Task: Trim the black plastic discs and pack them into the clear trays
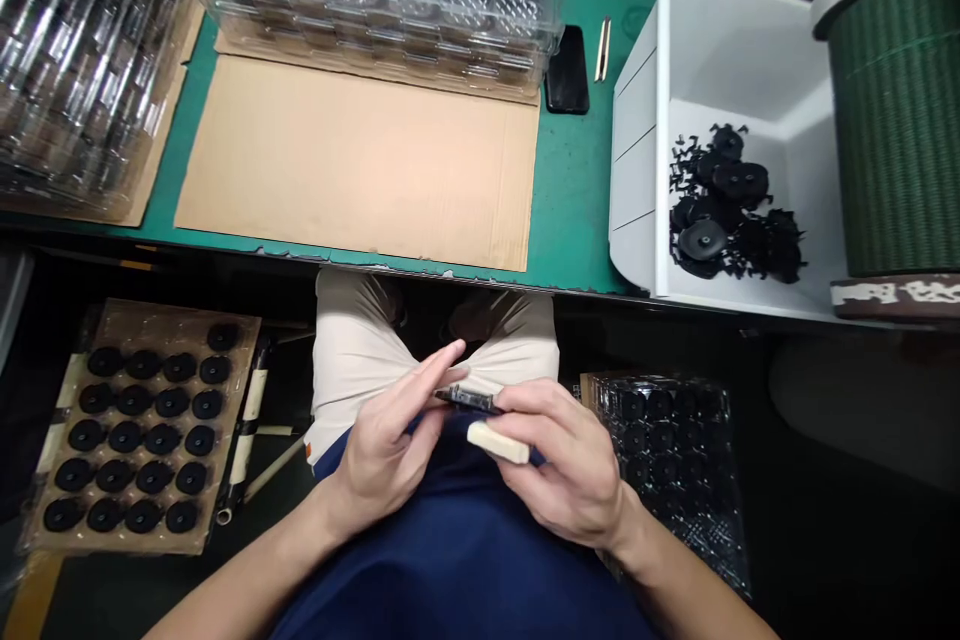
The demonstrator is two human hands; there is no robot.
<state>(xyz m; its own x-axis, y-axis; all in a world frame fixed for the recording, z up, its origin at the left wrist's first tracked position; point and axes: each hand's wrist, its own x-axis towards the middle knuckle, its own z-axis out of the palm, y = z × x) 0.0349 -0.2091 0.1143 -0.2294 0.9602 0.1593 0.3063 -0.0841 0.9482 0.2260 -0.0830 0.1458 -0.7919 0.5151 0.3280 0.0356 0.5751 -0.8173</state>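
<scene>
— Where is the slim dark tool [469, 399]?
— In the right hand [562, 460], which is curled closed around it and a cream block [497, 442].
— And the left hand [394, 435]?
— Its fingers are straight and together at the tool's tip; whether they grip it, one cannot tell.
— The containers?
— At lower left, a brown-looking tray [157, 325] bears rows of black discs [135, 400]; at lower right, a clear tray [712, 530] holds dark round parts [660, 405]. A white bin [634, 170] holds heaped black pieces [739, 182]. Clear trays [450, 50] stand stacked behind a bare cardboard sheet [360, 160].
— The surface?
— A green bench [577, 190], with a phone [568, 70] just beside the stack and a spool of green cord [900, 120] right of the bin.
</scene>
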